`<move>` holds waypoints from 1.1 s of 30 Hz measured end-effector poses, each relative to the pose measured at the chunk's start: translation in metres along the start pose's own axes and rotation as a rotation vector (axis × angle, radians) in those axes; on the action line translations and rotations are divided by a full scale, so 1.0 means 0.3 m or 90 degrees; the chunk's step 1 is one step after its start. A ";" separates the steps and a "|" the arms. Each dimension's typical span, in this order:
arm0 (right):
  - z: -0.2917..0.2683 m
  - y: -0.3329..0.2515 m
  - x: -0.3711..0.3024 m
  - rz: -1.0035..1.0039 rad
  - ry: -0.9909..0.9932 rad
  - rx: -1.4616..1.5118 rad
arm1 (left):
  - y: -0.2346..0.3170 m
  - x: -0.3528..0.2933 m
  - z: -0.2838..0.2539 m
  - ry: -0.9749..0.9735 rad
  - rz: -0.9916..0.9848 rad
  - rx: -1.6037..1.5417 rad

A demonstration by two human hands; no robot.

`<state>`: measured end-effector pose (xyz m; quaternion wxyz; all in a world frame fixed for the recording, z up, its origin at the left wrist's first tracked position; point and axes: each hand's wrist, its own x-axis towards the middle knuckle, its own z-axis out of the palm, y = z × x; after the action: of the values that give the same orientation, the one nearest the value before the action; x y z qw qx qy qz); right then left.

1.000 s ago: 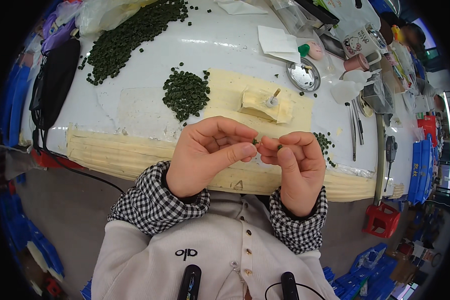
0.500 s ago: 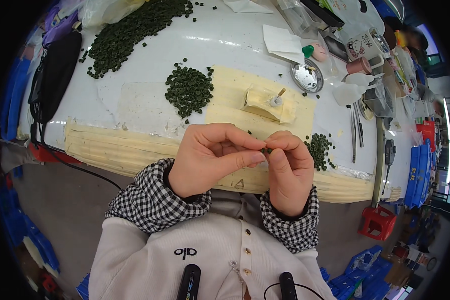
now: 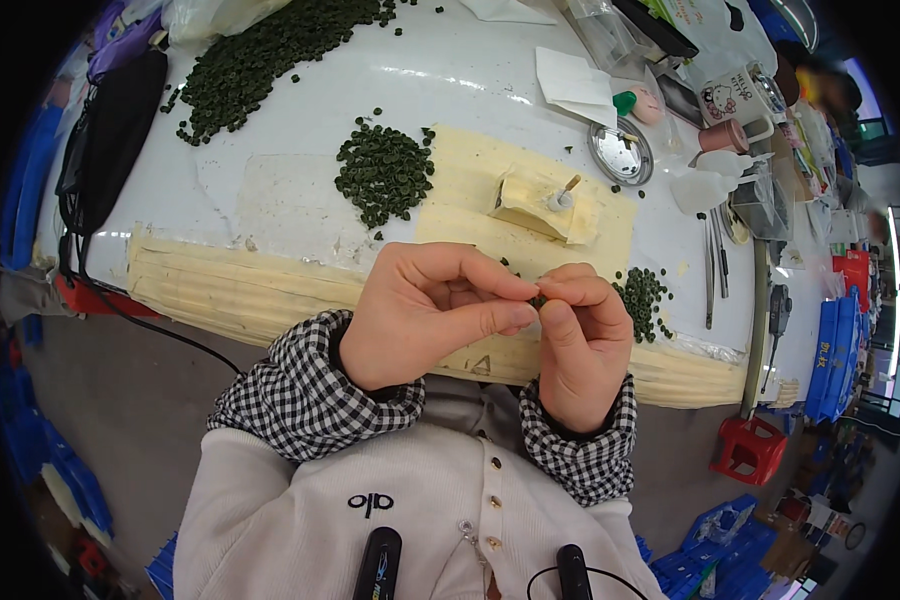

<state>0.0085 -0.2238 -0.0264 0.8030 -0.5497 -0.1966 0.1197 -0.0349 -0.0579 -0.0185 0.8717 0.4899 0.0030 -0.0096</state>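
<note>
My left hand [image 3: 410,320] and my right hand [image 3: 585,345] meet just over the table's near edge. Both pinch with thumb and forefinger at one small dark green piece [image 3: 539,301], mostly covered by the fingertips. Just right of my right hand lies a small pile of round green pieces [image 3: 644,303]. A larger pile of green pieces [image 3: 382,172] sits beyond my left hand. Past the fingers, a cream-wrapped block [image 3: 535,212] with a white nozzle-like tip and a thin stick [image 3: 570,183] rests on a cream sheet [image 3: 460,165].
At the far left spreads a big heap of green pieces [image 3: 255,65], near a black pouch [image 3: 115,140]. Right of the block are a round metal dish [image 3: 620,152], white squeeze bottles [image 3: 700,188] and tweezers [image 3: 709,270]. Cream padding [image 3: 220,290] lines the table's front edge.
My hands keep the same pinch on the small green piece, with only slight finger movement. The whole view has shifted a little.
</note>
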 end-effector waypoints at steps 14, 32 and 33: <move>0.006 -0.024 -0.013 -0.053 -0.018 -0.178 | -0.001 0.000 0.001 0.047 0.116 0.083; 0.002 -0.060 -0.002 -0.144 -0.072 -0.377 | -0.004 0.002 -0.008 0.027 0.091 0.138; 0.003 -0.061 -0.002 -0.145 -0.069 -0.380 | -0.004 0.003 -0.007 0.028 0.083 0.126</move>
<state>0.0071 -0.2300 -0.0093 0.6031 -0.7281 -0.3256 -0.0052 -0.0339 -0.0568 -0.0205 0.8175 0.5730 -0.0107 0.0573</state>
